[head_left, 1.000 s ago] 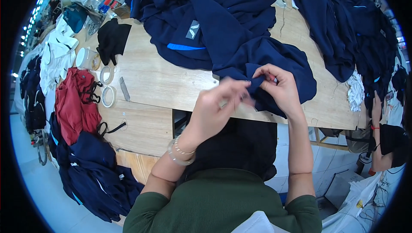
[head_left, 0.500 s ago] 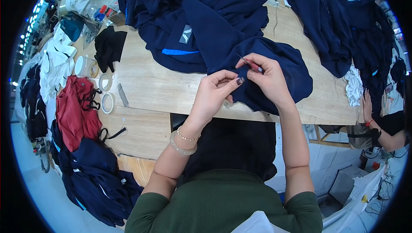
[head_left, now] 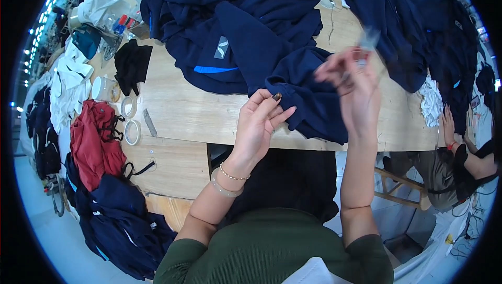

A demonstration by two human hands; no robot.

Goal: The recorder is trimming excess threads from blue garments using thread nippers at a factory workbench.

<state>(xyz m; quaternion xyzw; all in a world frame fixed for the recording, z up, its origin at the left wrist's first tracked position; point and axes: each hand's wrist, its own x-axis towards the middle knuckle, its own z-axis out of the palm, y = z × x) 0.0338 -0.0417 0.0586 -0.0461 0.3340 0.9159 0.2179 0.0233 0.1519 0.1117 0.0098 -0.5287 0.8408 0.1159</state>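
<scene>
Between its thumb and forefinger my left hand pinches the edge of a navy garment lying on the wooden table. My right hand is raised to the right of that cloth, apart from it and smeared by motion. Thread snips are in its fingers, their outline a pale blur past the fingertips. Just beyond my hands spreads more navy cloth, with a grey patch and a bright blue strip.
Tape rolls, a grey flat strip and a black cloth lie left. A red garment covers the table's left side. Navy garments pile at right, near a co-worker's hand and white cloth.
My right hand has moved off the cloth, up and to the right, with the snips. My left hand stays on the garment, whose right part has drawn in and lies smaller.
</scene>
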